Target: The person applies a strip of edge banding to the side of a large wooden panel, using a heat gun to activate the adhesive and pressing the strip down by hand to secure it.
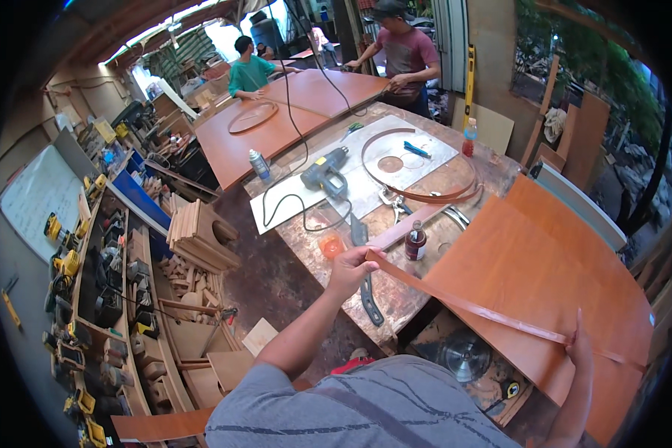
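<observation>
A long, thin, glossy brown strip of edge banding stretches between my two hands. My left hand pinches its near-left end between thumb and fingers, above the worktable's edge. Farther along, my right hand grips the strip, with one finger pointing up; its tail runs on to the right over the large orange-brown panel. A dark glass bottle stands just beyond the strip. By my left hand are an orange cup and a dark curved tool, partly hidden by that hand.
The worktable bears a corded heat gun, coiled edge banding, a blue utility knife and a spray can. A circular saw blade sits below the panel. Two people work at a far panel. Tool shelves line the left.
</observation>
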### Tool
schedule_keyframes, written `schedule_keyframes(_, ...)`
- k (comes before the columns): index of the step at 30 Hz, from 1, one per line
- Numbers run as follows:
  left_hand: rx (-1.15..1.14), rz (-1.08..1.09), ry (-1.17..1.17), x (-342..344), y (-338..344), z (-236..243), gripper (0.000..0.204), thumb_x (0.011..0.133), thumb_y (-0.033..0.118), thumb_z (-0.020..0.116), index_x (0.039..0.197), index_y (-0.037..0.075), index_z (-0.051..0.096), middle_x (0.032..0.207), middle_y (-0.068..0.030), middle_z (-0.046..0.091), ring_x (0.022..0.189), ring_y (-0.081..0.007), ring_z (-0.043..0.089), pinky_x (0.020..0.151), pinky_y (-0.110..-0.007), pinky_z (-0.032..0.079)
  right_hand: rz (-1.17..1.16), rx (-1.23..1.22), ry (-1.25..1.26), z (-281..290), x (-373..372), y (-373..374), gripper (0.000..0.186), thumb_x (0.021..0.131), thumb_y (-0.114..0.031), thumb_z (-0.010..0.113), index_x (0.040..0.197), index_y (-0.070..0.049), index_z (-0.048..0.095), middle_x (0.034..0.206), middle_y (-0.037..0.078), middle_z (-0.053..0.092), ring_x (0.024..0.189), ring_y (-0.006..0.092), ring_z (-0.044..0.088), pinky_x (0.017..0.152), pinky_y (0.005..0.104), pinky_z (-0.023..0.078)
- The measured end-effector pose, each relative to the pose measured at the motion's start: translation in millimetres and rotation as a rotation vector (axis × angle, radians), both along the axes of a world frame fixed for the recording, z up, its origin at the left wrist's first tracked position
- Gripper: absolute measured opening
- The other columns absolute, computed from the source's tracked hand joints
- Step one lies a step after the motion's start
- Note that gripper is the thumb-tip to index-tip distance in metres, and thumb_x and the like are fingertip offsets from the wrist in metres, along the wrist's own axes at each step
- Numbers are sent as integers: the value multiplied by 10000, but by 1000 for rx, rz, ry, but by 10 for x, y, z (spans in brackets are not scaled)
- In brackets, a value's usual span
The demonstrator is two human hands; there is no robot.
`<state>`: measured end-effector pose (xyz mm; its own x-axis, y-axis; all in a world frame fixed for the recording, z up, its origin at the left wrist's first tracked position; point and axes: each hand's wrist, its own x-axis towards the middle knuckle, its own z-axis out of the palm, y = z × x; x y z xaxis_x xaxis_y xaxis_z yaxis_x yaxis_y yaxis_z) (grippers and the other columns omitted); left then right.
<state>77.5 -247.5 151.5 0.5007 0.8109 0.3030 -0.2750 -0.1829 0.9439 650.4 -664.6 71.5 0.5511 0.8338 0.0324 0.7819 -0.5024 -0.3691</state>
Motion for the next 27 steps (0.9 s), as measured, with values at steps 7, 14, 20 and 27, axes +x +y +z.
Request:
schedule_keyframes(7, -12, -11, -33, -21, -12, 23, 311, 863, 129, 734, 1128, -2, 639, 1040, -94, 698, 985, -167, 649, 898, -312, 506, -13, -66, 32, 138, -72, 21, 1165, 618, 130, 712, 1570, -236, 149, 753, 92, 533, 694, 264, 546, 662, 390, 488)
schedule_keyframes(14, -3, -23, -46, -29, -25, 37, 294, 874, 97, 712, 1137, -5, 630, 1052, -73, 690, 983, -133, 628, 879, -283, 497, 28, -56, -30, 137, -132, -24, 1129, 600, 71, 753, 1556, -185, 210, 827, 94, 565, 752, 274, 572, 705, 391, 508)
schedule_keyframes(20, -11, -29, -70, -8, -37, 49, 317, 869, 145, 736, 1134, 2, 639, 1038, -79, 695, 971, -145, 638, 868, -288, 500, 47, 215, -230, -8, -154, -1, 685, 760, -7, 729, 1388, -61, 460, 905, 94, 576, 803, 256, 575, 767, 369, 499)
schedule_keyframes(27, 41, -18, -63, -46, -91, 22, 307, 864, 111, 733, 1128, -15, 638, 1035, -84, 694, 979, -156, 643, 902, -306, 502, -15, 652, 288, 308, -1084, 559, 46, 863, -7, 661, 830, 24, 652, 841, 58, 572, 758, 123, 535, 655, 251, 426)
